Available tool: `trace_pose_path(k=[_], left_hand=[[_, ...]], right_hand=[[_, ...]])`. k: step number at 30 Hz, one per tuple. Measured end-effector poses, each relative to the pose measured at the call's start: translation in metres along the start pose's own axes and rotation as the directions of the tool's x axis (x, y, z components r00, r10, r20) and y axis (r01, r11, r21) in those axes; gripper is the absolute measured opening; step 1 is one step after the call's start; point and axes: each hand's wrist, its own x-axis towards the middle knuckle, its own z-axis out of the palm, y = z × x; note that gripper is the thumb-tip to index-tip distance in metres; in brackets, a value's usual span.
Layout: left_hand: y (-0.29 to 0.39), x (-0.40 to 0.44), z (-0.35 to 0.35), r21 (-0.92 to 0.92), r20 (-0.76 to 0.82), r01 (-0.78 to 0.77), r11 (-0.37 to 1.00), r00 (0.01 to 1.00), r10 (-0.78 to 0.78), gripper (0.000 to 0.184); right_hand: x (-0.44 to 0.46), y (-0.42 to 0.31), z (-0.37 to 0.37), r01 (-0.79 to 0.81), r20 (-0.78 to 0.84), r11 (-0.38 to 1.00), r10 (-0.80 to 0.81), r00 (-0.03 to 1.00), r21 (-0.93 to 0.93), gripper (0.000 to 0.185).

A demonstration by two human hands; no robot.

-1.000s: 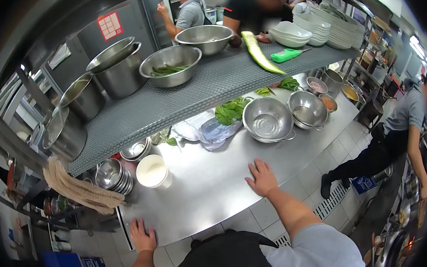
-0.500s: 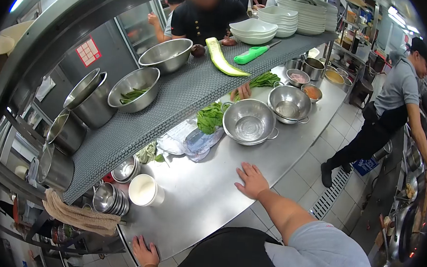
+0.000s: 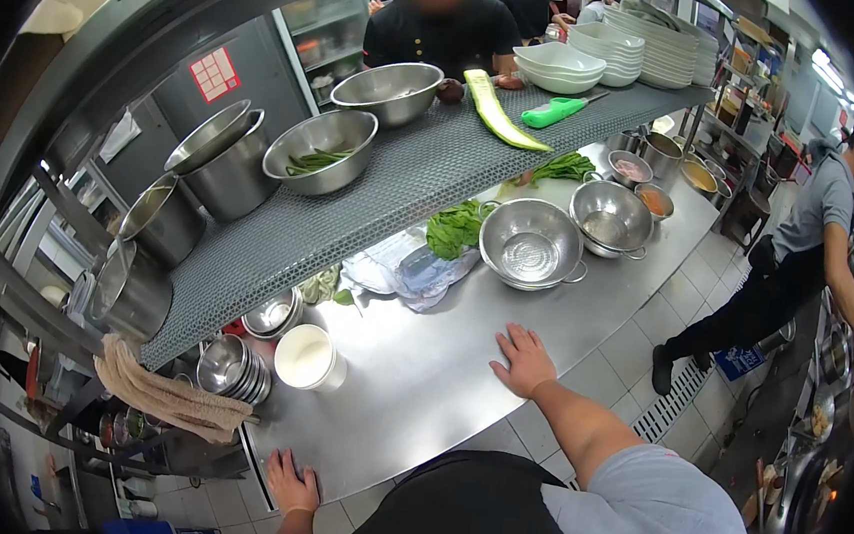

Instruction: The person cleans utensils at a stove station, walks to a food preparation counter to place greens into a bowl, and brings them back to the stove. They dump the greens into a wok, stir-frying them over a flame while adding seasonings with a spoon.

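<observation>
My left hand (image 3: 293, 482) lies on the near left corner of the steel table (image 3: 397, 395), fingers apart and holding nothing. Flat near the table's front edge rests my right hand (image 3: 524, 361), also empty with its fingers spread. Above and left of my right hand is a steel colander (image 3: 530, 242), with a second colander (image 3: 610, 218) beside it. Leafy greens (image 3: 453, 230) lie left of the first colander, next to a crumpled plastic bag (image 3: 412, 271). A white tub (image 3: 311, 357) stands above my left hand, beside stacked metal bowls (image 3: 233, 366).
A raised shelf (image 3: 405, 165) holds metal pots, bowls, a cut green vegetable (image 3: 499, 112), a green-handled tool (image 3: 554, 111) and white dishes (image 3: 560, 67). One person (image 3: 441, 27) stands behind it. Another person (image 3: 810, 237) is at the stoves. A towel (image 3: 166, 392) hangs at left.
My view has swung aside and back, while both hands stay on the table. A hand seen among the greens half a second ago is now mostly hidden under the shelf.
</observation>
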Motion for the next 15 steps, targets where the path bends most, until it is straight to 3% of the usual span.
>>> trace_pose_path(k=[15], left_hand=[[-0.0022,0.0012,0.0030,0.009,0.006,0.012,1.000,1.000,-0.012,0.059]], right_hand=[[0.0001,-0.0011,-0.0004,-0.019,0.026,0.999,0.019,0.999,-0.029,0.062]])
